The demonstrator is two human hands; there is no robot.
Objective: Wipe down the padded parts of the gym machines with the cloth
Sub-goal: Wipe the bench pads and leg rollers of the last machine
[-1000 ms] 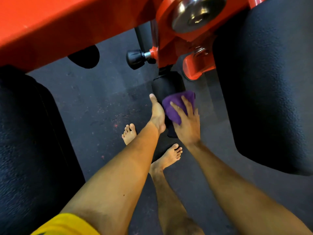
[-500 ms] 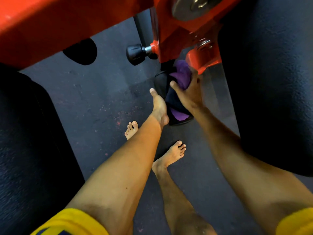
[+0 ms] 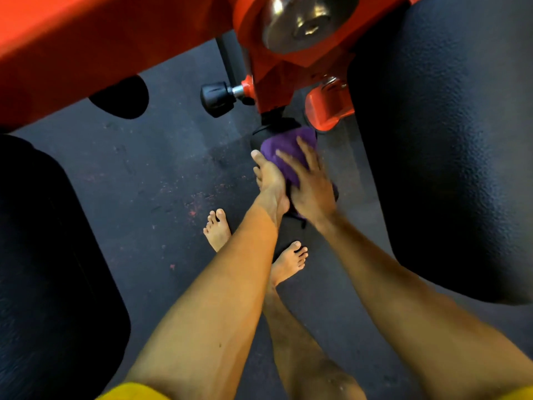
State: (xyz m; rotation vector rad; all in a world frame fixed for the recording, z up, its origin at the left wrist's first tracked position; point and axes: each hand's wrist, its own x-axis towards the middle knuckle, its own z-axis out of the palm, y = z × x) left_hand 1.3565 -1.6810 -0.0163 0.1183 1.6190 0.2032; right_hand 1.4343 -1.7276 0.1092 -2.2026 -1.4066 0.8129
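The right hand [image 3: 313, 194] presses the purple cloth [image 3: 284, 153] with straight fingers onto the small black pad [image 3: 265, 131], the left hand [image 3: 271, 180] at its 9 o'clock, grip hidden, so a hard upward stroke could knock knuckles against the orange bracket [image 3: 328, 108] at 1 o'clock.

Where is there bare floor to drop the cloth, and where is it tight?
Widest bare floor: between the left pad, the black knob and the feet. A narrow strip runs between the right hand and right pad. Crowded at the cloth, with the left hand alongside.
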